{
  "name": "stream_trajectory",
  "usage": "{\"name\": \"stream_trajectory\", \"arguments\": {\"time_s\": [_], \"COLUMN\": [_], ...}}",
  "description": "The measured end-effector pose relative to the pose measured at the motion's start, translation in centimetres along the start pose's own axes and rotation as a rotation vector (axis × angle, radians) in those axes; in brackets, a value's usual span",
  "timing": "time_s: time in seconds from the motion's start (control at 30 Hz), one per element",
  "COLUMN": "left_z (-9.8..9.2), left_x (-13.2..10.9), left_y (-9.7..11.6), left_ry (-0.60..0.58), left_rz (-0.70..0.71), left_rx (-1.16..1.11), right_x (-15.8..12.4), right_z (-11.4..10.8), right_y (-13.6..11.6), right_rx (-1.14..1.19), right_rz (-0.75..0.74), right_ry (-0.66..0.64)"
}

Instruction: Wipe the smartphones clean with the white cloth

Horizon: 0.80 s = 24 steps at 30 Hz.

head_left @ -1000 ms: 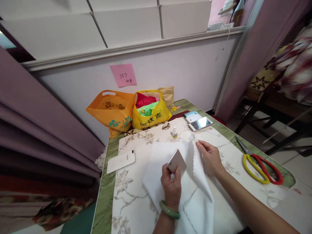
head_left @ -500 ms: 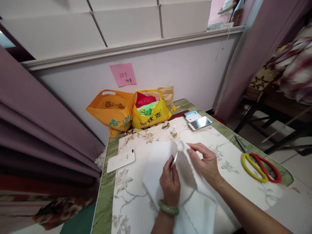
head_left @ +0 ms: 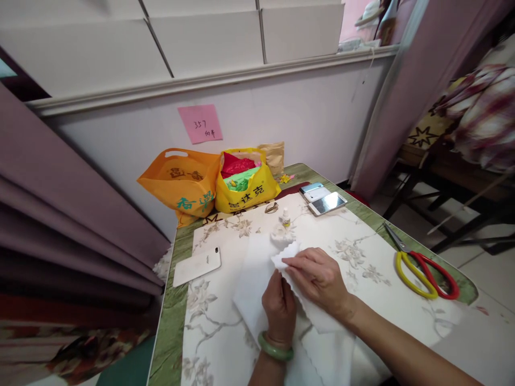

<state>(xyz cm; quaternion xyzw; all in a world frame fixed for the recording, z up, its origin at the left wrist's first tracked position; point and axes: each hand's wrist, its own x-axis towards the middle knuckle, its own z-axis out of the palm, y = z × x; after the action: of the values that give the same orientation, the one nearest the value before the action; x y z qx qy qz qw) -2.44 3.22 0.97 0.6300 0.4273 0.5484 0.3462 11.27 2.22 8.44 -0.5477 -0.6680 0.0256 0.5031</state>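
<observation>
Right fingers; white cloth seemingly between

The cloth lay on the table with a phone to its left, scissors to its right and a bottle behind.

White cloth, scalloped edge lifted, left part flat.

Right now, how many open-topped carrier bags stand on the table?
2. The orange carrier bag stands at the far left of the table; the yellow carrier bag stands just right of it. Anything directly behind them may be hidden.
</observation>
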Motion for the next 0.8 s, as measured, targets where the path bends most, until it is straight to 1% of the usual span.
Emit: {"name": "stream_trajectory", "arguments": {"time_s": [0.03, 0.13, 0.17, 0.2, 0.27, 0.3, 0.33, 0.37, 0.43, 0.47, 0.53, 0.63, 0.7, 0.8], "left_z": [0.0, 0.0, 0.0, 0.0, 0.0, -0.1, -0.1, -0.1, -0.1, -0.1, -0.1, 0.0, 0.0, 0.1], "left_x": [0.0, 0.1, 0.1, 0.1, 0.0, 0.0, 0.0, 0.1, 0.2, 0.4, 0.7, 1.2, 1.5, 1.7], "left_y": [0.1, 0.2, 0.1, 0.0, -0.3, -0.4, -0.5, -0.5, -0.3, -0.2, -0.1, -0.3, -0.7, -1.5], "left_ry": [-0.003, -0.011, -0.003, 0.008, 0.033, 0.032, 0.016, -0.007, -0.021, -0.005, 0.075, 0.200, 0.241, 0.201], "left_rz": [-0.010, 0.000, 0.001, -0.001, -0.009, -0.008, -0.003, 0.000, -0.027, -0.070, -0.199, -0.406, -0.535, -0.664], "left_rx": [-0.010, -0.023, -0.022, -0.020, -0.012, -0.007, -0.003, -0.003, -0.024, -0.051, -0.146, -0.329, -0.418, -0.505], "right_x": [0.1, 0.4, 0.4, 0.5, 0.5, 0.5, 0.6, 0.6, 0.7, 0.6, 0.0, -1.5, -2.4, -3.2], "right_z": [0.0, 0.0, 0.0, 0.1, 0.2, 0.2, 0.3, 0.3, 0.4, 0.4, 0.4, 0.4, 0.3, -0.1], "right_y": [0.0, 0.2, 0.1, 0.0, -0.2, -0.2, 0.0, 0.4, 1.7, 2.6, 4.4, 6.7, 7.5, 7.4], "right_rx": [-0.004, -0.011, -0.008, 0.001, 0.022, 0.035, 0.049, 0.060, 0.089, 0.114, 0.203, 0.339, 0.348, 0.323], "right_rz": [0.005, 0.125, 0.136, 0.115, 0.026, 0.006, 0.025, 0.081, 0.262, 0.358, 0.499, 0.641, 0.662, 0.572], "right_ry": [0.009, 0.090, 0.094, 0.077, 0.008, -0.013, -0.005, 0.026, 0.124, 0.166, 0.208, 0.240, 0.249, 0.197]}}
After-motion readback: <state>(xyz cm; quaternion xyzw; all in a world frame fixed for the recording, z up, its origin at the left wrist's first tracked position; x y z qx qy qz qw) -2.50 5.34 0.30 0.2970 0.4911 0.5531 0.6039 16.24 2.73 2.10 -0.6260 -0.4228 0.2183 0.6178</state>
